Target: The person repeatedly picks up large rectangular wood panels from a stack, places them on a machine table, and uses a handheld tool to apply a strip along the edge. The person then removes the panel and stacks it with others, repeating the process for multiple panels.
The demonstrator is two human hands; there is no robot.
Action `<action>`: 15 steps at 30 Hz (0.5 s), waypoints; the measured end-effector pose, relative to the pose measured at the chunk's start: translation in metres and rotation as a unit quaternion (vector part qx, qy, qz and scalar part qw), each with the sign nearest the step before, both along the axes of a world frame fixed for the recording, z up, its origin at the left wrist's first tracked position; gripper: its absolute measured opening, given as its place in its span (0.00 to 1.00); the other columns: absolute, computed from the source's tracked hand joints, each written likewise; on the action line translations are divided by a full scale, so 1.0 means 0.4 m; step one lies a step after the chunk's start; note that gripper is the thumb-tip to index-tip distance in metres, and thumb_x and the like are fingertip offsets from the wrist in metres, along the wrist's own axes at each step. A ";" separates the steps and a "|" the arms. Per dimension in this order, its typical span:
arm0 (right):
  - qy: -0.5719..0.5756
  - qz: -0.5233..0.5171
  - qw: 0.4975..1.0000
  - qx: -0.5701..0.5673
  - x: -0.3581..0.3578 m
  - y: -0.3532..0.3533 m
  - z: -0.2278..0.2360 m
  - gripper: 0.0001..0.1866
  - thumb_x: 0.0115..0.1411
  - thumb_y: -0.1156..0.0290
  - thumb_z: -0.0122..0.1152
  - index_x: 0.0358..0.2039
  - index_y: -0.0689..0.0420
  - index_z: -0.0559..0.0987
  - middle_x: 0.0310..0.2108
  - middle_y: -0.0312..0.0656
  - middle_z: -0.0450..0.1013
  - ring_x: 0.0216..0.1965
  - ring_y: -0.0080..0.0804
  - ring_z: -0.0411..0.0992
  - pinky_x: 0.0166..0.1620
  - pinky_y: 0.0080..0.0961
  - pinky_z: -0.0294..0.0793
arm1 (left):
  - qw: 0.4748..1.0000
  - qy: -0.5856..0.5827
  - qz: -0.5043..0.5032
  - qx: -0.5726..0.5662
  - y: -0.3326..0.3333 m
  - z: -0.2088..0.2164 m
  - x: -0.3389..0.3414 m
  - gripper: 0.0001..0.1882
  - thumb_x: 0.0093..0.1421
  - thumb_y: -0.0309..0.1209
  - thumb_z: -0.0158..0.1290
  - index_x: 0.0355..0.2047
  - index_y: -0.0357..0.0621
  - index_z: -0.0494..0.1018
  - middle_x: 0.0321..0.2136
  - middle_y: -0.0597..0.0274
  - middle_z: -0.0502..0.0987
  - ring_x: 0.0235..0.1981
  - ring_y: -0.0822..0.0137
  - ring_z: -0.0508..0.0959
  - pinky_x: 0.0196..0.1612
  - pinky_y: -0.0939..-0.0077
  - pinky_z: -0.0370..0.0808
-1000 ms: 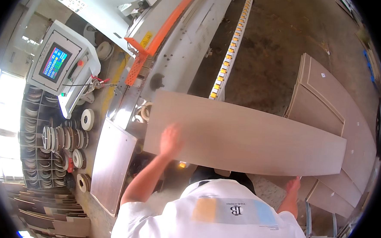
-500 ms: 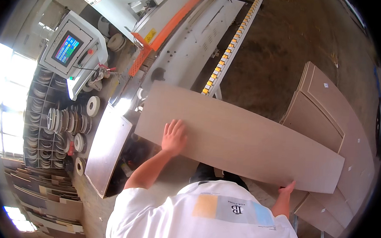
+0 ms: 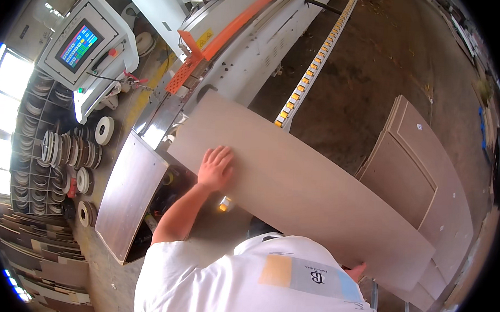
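Note:
A long light-brown board (image 3: pixel 305 187) lies slantwise in front of me, its far left end against the grey edge of a long machine (image 3: pixel 231 79). My left hand (image 3: pixel 215 170) rests flat on top of the board near that end, fingers stretched out. At the near edge toward the right end, my right hand (image 3: pixel 356 272) grips the board. Its thumb shows at the edge, while the other fingers are hidden beneath. The board's right end overlaps a stack of similar boards (image 3: pixel 399 169).
A roller rail (image 3: pixel 306 80) with yellow rollers runs away beyond the board. Left of the machine stands a control panel (image 3: pixel 78 42) with a lit screen. Edge-band rolls (image 3: pixel 105 130) fill a rack and the floor. A smooth slanted panel (image 3: pixel 132 192) stands near my left arm.
The board has turned, its right end swinging nearer to me and its left end closer against the machine. Both hands have moved with it. The view has shifted slightly.

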State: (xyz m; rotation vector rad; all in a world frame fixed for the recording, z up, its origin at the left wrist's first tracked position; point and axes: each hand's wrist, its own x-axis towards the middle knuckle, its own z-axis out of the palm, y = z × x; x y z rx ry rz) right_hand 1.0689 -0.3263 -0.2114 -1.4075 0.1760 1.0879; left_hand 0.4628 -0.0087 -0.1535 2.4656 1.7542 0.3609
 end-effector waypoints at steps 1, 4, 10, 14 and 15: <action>0.040 -0.021 0.999 0.020 -0.061 0.042 0.053 0.34 0.65 0.36 0.49 0.63 0.46 0.70 0.61 0.33 0.69 0.61 0.36 0.68 0.57 0.41 0.74 | 1.000 0.001 -0.001 0.007 0.024 -0.002 -0.035 0.26 0.60 0.38 0.58 0.59 0.49 0.72 0.66 0.61 0.68 0.69 0.54 0.62 0.71 0.47 0.55; -0.082 0.147 0.986 0.007 -0.091 -0.015 -0.024 0.35 0.66 0.39 0.50 0.64 0.49 0.68 0.64 0.37 0.66 0.62 0.37 0.67 0.60 0.43 0.72 | 0.999 0.004 0.031 0.022 0.102 -0.021 -0.137 0.24 0.62 0.37 0.56 0.58 0.54 0.73 0.66 0.61 0.68 0.69 0.55 0.63 0.71 0.49 0.56; 0.050 0.086 0.995 -0.030 -0.276 0.112 0.068 0.36 0.66 0.40 0.52 0.66 0.51 0.66 0.67 0.44 0.63 0.62 0.42 0.67 0.63 0.46 0.69 | 0.977 0.010 0.211 0.020 0.180 -0.102 -0.273 0.22 0.69 0.38 0.48 0.63 0.59 0.70 0.68 0.65 0.65 0.72 0.57 0.58 0.74 0.52 0.52; 0.226 0.007 0.972 -0.063 -0.297 0.171 0.049 0.37 0.65 0.39 0.53 0.67 0.50 0.67 0.66 0.46 0.64 0.62 0.45 0.67 0.64 0.46 0.69 | 0.973 -0.009 0.227 0.031 0.241 -0.103 -0.328 0.23 0.69 0.39 0.47 0.63 0.58 0.70 0.69 0.65 0.65 0.72 0.58 0.58 0.74 0.53 0.52; 0.222 0.037 0.973 -0.054 -0.305 0.172 0.032 0.38 0.65 0.39 0.53 0.67 0.51 0.67 0.66 0.46 0.65 0.62 0.46 0.67 0.64 0.46 0.68 | 0.973 -0.013 0.227 0.032 0.243 -0.106 -0.340 0.23 0.68 0.39 0.47 0.63 0.58 0.70 0.68 0.64 0.65 0.72 0.58 0.58 0.74 0.53 0.52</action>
